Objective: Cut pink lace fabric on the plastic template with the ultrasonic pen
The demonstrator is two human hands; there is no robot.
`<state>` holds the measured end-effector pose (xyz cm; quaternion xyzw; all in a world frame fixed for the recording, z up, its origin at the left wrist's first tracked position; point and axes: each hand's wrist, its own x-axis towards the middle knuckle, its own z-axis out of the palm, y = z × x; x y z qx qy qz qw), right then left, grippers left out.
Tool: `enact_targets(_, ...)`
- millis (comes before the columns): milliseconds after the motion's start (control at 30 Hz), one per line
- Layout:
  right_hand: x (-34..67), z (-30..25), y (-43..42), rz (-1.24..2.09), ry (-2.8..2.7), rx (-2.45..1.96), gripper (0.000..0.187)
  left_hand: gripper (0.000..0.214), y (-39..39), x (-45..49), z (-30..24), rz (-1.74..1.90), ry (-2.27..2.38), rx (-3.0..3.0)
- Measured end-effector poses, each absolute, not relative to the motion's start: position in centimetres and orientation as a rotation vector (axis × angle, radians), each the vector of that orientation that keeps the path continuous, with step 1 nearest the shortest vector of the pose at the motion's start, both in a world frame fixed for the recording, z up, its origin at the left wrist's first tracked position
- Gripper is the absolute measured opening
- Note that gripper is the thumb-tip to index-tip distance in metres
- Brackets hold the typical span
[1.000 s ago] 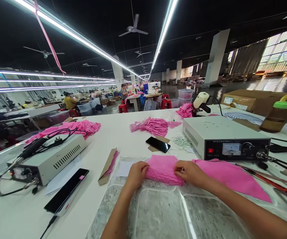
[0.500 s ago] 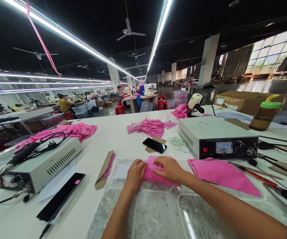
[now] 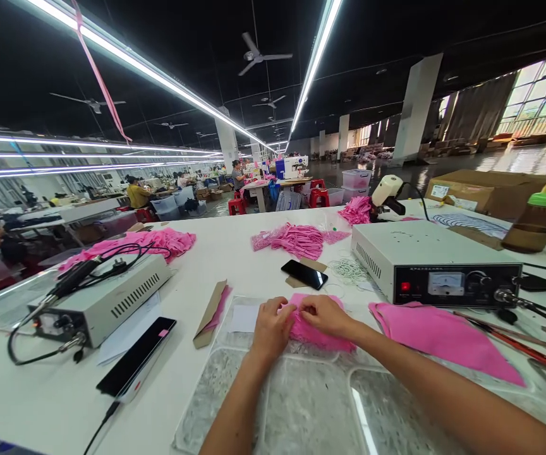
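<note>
A small stack of pink fabric (image 3: 323, 332) lies at the far edge of a clear plastic lid (image 3: 296, 398) in front of me. My left hand (image 3: 273, 327) is at the left side of the fabric, thumb and fingertips pinched together on it. From the right, my right hand (image 3: 326, 317) reaches over the same fabric with its fingers curled into a pinch close to the left fingertips. Larger folded pink cloth (image 3: 443, 338) rests just right of my right forearm. A white paper (image 3: 244, 318) sits left of my left hand.
A grey control box (image 3: 436, 259) stands at right, another (image 3: 112, 297) at left with a cabled handpiece. Phones (image 3: 304, 274), pink strips (image 3: 296, 239), tangled pale loops (image 3: 347, 270), orange-handled tool (image 3: 529, 347) and a green-lidded bottle (image 3: 541, 218) lie around. People work behind.
My two hands have come closer together, the right fingers closing in toward the left on the pink fabric. The whole view has shifted, so things appear further right.
</note>
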<state>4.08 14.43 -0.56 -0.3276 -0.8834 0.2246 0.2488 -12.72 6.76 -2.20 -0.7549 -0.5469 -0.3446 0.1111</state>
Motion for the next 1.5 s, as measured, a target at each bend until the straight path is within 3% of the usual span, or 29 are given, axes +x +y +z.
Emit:
enact_targets(400,4.9,-0.8,14.2,0.528,-2.538,-0.643,0.017,0.017,6.4,-13.3,-2.7,-0.926,-1.519,-2.320)
enact_targets(1033,2.9,-0.4,14.8,0.581,-2.549,-0.702,0.012,0.018,7.0,-13.5,-3.7,-1.023,-1.554,-2.298)
enact_targets(1300,3.1,0.1,15.0,0.851,-2.398,-0.736,0.014,0.016,6.9,-13.5,-3.5,-1.007,-1.605,-2.298)
enact_targets(1500,9.6,4.9,12.1,1.277,-2.373,-0.659,0.025,0.018,6.6,-13.5,-2.8,-1.003,-1.608,-2.329)
